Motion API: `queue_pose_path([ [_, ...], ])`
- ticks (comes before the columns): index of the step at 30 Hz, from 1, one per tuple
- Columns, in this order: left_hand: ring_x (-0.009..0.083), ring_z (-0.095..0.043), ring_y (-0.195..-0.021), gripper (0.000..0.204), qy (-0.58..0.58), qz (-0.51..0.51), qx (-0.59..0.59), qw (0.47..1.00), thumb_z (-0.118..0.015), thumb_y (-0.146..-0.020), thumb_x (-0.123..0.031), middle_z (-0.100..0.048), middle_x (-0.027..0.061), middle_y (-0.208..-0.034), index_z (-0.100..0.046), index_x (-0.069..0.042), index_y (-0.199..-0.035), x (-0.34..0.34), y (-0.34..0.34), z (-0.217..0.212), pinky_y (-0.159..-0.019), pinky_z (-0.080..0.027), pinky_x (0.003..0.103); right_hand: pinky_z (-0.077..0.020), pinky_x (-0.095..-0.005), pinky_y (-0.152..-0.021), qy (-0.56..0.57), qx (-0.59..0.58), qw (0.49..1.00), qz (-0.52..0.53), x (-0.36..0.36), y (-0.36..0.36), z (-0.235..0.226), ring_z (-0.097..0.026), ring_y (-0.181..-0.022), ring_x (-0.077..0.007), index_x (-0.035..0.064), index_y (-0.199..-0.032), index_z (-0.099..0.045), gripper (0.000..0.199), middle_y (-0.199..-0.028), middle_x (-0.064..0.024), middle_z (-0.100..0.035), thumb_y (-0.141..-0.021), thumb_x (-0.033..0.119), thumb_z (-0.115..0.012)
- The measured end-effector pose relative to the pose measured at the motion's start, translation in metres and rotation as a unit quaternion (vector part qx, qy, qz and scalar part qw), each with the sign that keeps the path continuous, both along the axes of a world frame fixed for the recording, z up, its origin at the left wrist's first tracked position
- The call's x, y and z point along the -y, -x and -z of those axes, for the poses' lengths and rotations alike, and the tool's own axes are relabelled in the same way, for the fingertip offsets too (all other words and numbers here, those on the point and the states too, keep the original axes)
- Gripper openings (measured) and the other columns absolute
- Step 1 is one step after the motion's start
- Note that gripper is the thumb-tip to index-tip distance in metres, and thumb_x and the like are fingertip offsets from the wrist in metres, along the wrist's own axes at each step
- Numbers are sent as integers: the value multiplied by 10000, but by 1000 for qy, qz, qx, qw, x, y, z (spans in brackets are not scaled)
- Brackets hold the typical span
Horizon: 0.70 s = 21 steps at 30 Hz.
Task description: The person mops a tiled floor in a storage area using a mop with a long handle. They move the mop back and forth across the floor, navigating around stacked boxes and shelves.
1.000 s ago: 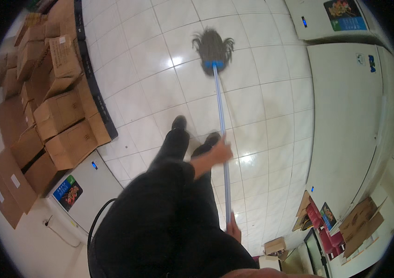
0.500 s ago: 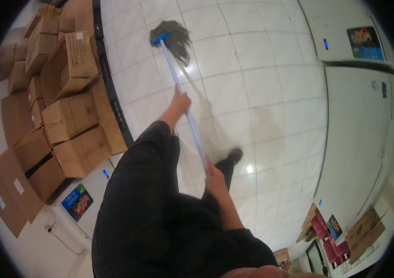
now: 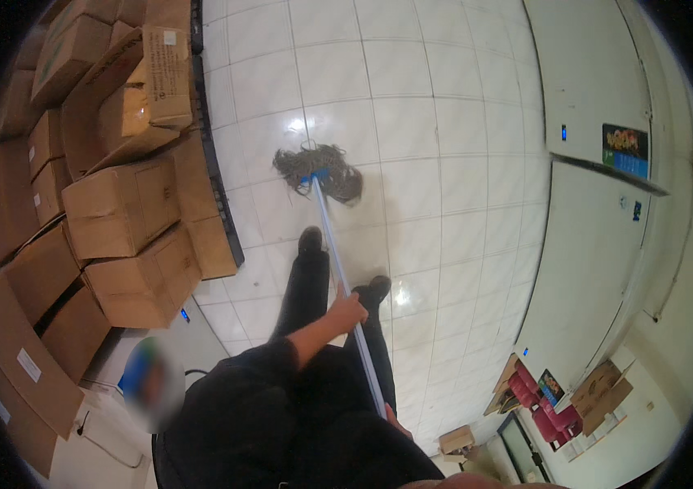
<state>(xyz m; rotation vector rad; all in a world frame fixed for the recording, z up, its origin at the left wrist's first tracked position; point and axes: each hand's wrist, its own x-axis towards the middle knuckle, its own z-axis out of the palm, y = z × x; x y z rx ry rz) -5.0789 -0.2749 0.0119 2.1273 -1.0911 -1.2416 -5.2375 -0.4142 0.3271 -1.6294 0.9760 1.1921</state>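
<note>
Mop (image 3: 338, 244): long pale blue-white handle, blue collar at the far end, dark grey stringy head (image 3: 319, 169) spread in a tangled clump on the floor (image 3: 444, 122). The head lies flat on a glossy white tile, strands fanned to both sides of the collar.

Long axis: the handle runs from near the person's body, up and slightly left in the head view, down to the mop head. It is tilted, the head end lowest and farthest from the person, pointing away from the person's shoes (image 3: 345, 265) toward the open floor.

Left hand (image 3: 348, 310): fingers wrapped round the handle at about mid-length, closed on it, just behind the shoes as seen from the mop head. Right hand (image 3: 397, 422): at the upper end of the handle, close to the torso; only partly visible, so I cannot tell how the fingers sit.

Relative to the mop head: a stack of brown cardboard boxes (image 3: 118, 204) stands to the left on a dark pallet (image 3: 216, 171), near but apart. A bright glare spot lies just beyond the head.
</note>
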Motion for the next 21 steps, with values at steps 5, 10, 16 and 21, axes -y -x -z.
queue_pose_path([
  [5, 206, -590, -1134, 179, -39, -33, 190, 981, -694, -836, -180, -691, -24, -901, -751, -349, -850, -80, -154, 116, -1138, -190, 751, -436, -272, -505, -44, 27, 997, 62, -64, -139, 88, -465, -541, -99, 297, -1574, -369, 488, -683, 12, -488, -1091, 309, -435],
  [10, 212, -620, -923, 76, -11, -26, 201, 979, -684, -820, -217, -665, -32, -757, -736, -259, -785, -75, -208, 127, -1117, -154, 774, -344, -231, -439, -51, -8, 988, 149, -76, -154, 114, -372, -494, -64, 273, -1581, -355, 495, -658, 22, -427, -1092, 300, -423],
  [16, 244, -617, -1104, 230, 86, 36, -37, 995, -709, -796, -137, -677, -20, -821, -767, -326, -914, -3, -22, 9, -1098, -81, 840, -473, -284, -727, 14, 12, 998, 62, -24, 32, 1, -558, -771, -144, 153, -1593, -319, 537, -1019, -105, -641, -1092, 332, -389],
  [21, 238, -618, -1078, 219, 90, -46, 58, 993, -695, -804, -143, -680, -15, -825, -754, -325, -910, -18, -49, 50, -1127, -112, 803, -483, -278, -881, 18, 2, 1000, 1, -34, -37, 20, -605, -1010, -154, 154, -1594, -318, 524, -1352, -143, -590, -1093, 294, -382],
])
